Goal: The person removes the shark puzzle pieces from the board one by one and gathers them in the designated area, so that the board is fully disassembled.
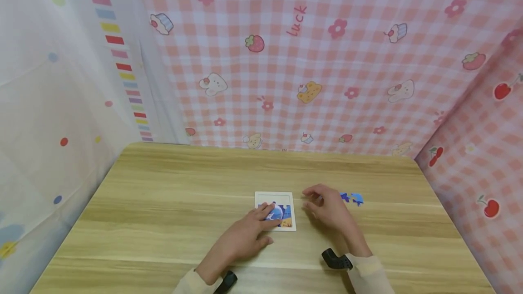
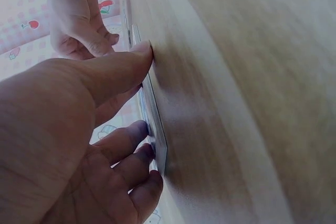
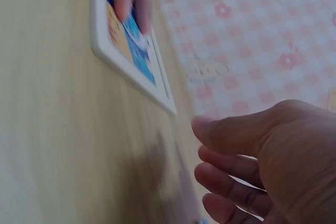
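A jigsaw puzzle in a white frame tray (image 1: 288, 229) lies on the table, its lower part filled with blue and orange pieces and its upper strip bare. My left hand (image 1: 245, 235) rests on it with fingers spread over the picture; in the left wrist view the thumb (image 2: 121, 72) lies beside the tray's near edge. To the right of the tray my right hand (image 1: 328, 205) hovers with loosely bent fingers and nothing between them, as the right wrist view also shows. Several loose blue jigsaw pieces (image 1: 357, 199) lie just beyond it, partly hidden by the hand.
The wooden table (image 1: 163, 203) stretches out on both sides. A pink checked cloth (image 1: 278, 117) hangs at its back edge, a white dotted cloth (image 1: 61, 103) on the left and a cherry-print cloth (image 1: 482, 171) on the right. Black wrist cameras (image 1: 337, 259) sit at both sleeves.
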The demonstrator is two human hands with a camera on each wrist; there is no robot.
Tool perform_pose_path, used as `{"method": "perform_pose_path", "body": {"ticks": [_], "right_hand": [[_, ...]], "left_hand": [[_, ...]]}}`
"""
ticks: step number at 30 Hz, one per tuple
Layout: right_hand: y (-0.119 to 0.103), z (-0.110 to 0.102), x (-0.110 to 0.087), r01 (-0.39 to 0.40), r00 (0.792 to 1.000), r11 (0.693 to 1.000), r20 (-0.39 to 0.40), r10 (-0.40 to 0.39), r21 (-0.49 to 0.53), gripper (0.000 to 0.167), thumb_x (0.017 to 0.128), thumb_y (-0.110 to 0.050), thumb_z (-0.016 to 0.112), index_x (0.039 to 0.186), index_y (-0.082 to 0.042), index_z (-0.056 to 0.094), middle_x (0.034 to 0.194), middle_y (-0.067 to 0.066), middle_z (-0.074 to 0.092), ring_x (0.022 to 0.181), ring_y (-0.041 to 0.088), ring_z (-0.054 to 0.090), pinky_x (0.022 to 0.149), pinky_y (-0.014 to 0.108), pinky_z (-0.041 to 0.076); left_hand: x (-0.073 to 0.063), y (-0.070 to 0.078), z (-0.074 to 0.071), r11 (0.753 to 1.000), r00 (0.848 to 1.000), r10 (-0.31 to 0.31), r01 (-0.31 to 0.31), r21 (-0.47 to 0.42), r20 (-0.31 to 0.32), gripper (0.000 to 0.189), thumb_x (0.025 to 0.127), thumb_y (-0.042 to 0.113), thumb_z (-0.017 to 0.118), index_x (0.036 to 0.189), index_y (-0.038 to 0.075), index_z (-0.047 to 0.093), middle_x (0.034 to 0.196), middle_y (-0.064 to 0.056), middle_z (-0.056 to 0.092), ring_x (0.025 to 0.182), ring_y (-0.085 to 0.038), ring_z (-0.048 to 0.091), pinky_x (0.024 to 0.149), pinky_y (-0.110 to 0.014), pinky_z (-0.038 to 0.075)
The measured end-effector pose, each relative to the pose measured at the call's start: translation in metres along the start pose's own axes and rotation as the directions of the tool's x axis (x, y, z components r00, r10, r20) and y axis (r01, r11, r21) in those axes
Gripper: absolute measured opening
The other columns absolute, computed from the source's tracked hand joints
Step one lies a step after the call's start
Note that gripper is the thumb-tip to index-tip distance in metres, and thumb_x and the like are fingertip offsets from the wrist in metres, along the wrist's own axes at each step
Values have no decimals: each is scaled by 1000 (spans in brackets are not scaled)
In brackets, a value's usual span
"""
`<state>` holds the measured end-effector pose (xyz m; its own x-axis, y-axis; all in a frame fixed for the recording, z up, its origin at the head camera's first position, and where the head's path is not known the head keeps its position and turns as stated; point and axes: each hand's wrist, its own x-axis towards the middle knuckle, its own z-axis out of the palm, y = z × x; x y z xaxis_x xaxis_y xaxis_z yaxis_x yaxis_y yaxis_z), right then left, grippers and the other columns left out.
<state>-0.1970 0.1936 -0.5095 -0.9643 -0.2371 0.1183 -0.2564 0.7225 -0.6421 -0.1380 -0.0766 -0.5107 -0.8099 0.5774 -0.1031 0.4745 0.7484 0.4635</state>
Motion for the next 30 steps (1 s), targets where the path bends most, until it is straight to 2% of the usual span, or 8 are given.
{"method": "perform_pose_path", "body": {"ticks": [3, 7, 12, 20, 26, 30], "right_hand": [[-8, 8, 0, 5, 999, 1000, 38, -6, 26, 23, 89, -10, 79, 111, -8, 74, 93, 0, 69, 83, 11, 60, 72, 23, 54], [-16, 19, -1, 50, 995, 998, 82, -54, 45, 22, 89, -11, 79, 111, -8, 74, 92, 0, 67, 81, 11, 59, 70, 21, 53], [-21, 29, -6, 71, 989, 997, 126, -72, 6, 20, 90, -16, 79, 108, -9, 75, 96, 0, 65, 81, 11, 55, 69, 20, 48], [-26, 31, -7, 5, 996, 999, 94, -2, -35, 17, 88, -17, 81, 104, -14, 75, 93, -2, 61, 81, 9, 52, 71, 23, 47], [-28, 32, -5, 5, 997, 1000, 73, -4, -22, 19, 86, -16, 83, 101, -14, 71, 89, -1, 58, 79, 12, 50, 69, 23, 44], [-28, 34, -4, 14, 997, 1000, 70, -16, 19, 19, 86, -11, 82, 97, -15, 67, 84, -2, 61, 75, 11, 53, 65, 21, 46]], "left_hand": [[1, -1, 0, 1000, 1000, 2, -2, 3, -1, 53, 101, 36, 63, 152, 30, 51, 172, -1, 23, 159, -28, 24, 126, -52, 30], [1, -1, 0, 1000, 1000, 5, -5, 2, 1, 53, 102, 35, 63, 153, 29, 50, 171, -2, 24, 159, -28, 24, 126, -52, 31], [-1, -1, 1, 1000, 1000, 8, -8, -7, 7, 53, 102, 34, 62, 153, 28, 49, 172, -2, 24, 159, -28, 23, 127, -52, 30], [1, 0, 4, 1000, 1000, 21, -21, 11, -15, 53, 102, 34, 62, 153, 27, 50, 171, -4, 25, 159, -28, 23, 127, -52, 29], [3, -2, 4, 1000, 1000, 1, -1, 17, -8, 53, 103, 36, 61, 153, 29, 49, 171, -2, 25, 159, -26, 23, 126, -51, 31], [3, -3, 4, 1000, 1000, -2, 2, 12, 4, 53, 102, 36, 61, 153, 29, 49, 171, -1, 24, 159, -26, 22, 127, -51, 31]]}}
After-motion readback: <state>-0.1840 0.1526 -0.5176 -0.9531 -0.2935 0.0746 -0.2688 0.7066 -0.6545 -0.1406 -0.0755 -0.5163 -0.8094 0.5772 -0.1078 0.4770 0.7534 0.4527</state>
